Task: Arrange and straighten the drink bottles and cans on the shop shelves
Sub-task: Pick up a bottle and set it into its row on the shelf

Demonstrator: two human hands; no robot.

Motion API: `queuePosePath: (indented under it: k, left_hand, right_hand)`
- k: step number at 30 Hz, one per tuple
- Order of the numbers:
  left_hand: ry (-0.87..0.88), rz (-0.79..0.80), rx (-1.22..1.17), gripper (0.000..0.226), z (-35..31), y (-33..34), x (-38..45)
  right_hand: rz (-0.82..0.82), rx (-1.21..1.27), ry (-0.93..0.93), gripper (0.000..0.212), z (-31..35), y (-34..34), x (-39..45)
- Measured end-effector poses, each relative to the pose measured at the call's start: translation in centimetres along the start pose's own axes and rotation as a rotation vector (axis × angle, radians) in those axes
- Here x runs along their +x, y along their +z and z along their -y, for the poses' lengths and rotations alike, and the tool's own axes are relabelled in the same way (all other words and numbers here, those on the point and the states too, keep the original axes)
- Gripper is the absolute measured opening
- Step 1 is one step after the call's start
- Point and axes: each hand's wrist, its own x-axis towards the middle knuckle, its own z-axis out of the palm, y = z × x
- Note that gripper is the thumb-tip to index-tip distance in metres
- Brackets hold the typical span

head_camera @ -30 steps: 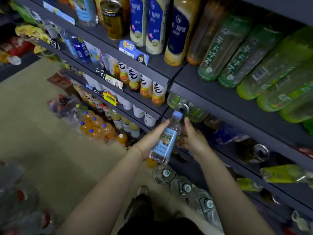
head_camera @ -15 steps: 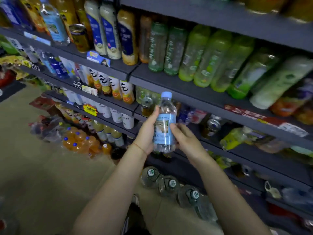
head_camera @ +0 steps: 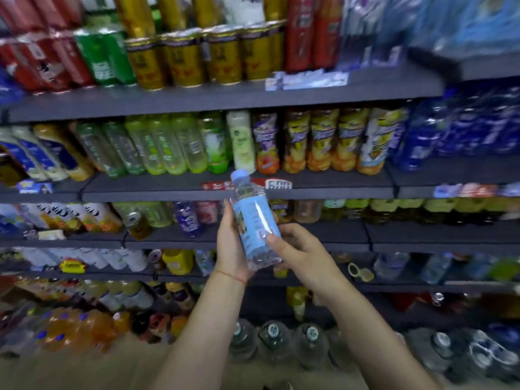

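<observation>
Centrally, one water bottle (head_camera: 254, 220), blue label, pale blue cap, tilted slightly left, held before the dark grey shelves (head_camera: 225, 99). Left hand (head_camera: 233, 249) wraps it from behind, fingers mostly hidden; right hand (head_camera: 298, 251) grips its lower right side. Label print unreadable; whole frame motion-blurred. Upper shelf: gold cans (head_camera: 183, 63), red and green cans at left. Lower centre: large water jugs (head_camera: 281, 342) on beige floor (head_camera: 84, 372), partly blocked by forearms.
</observation>
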Motion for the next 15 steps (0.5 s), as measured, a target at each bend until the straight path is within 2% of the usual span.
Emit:
queuePosePath:
  k: [3,7,9,15]
  left_hand:
    - [0.073,0.107,0.168,0.059,0.9,6.2,1.8]
    - [0.362,0.339,0.338,0.038,1.9,14.4,5.4]
    - [0.443,0.429,0.375,0.039,2.2,18.7,6.6]
    - [0.491,0.573,0.392,0.042,4.0,29.6,10.1]
  right_hand:
    - [-0.004,0.014,-0.061,0.03,1.0,-4.7,1.4]
    - [-0.069,-0.029,-0.197,0.054,4.6,-11.5,4.0]
    - [-0.139,-0.056,-0.309,0.058,6.9,-14.9,5.3]
    - [-0.43,-0.135,-0.546,0.054,13.4,-23.7,7.2]
